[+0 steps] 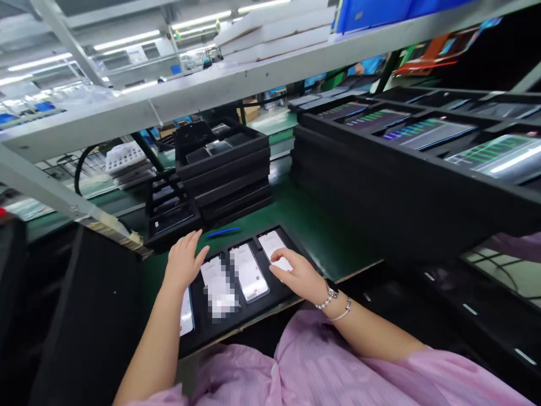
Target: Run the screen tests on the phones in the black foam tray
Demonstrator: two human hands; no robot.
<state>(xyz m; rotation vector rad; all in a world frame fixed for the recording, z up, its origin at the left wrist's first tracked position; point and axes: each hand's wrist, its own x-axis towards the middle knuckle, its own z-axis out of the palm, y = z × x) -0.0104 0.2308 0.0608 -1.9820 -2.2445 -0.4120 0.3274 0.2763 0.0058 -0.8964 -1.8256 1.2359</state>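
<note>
Smartphones (pixel 248 272) lie face up in a black foam tray (pixel 257 304) on a green-topped bench (pixel 321 237), long axes running away from the person at a slight slant. Right hand (pixel 298 276) is nearer the far-right phone (pixel 273 245), fingers (pixel 279 256) laid flat on it, open, no pinch. Left hand (pixel 183 262) is open, fingers spread, beside the pixelated phone (pixel 217 285); contact looks unlikely, hard to tell. Blue stick (pixel 222 232) lies just beyond the tray.

Black tray stacks (pixel 228 175) stand far off on the green surface (pixel 321 237), with lit phones (pixel 422 132) in trays at right, beneath a white metal shelf (pixel 177 93); a blue pen (pixel 223 232) lies nearer.
</note>
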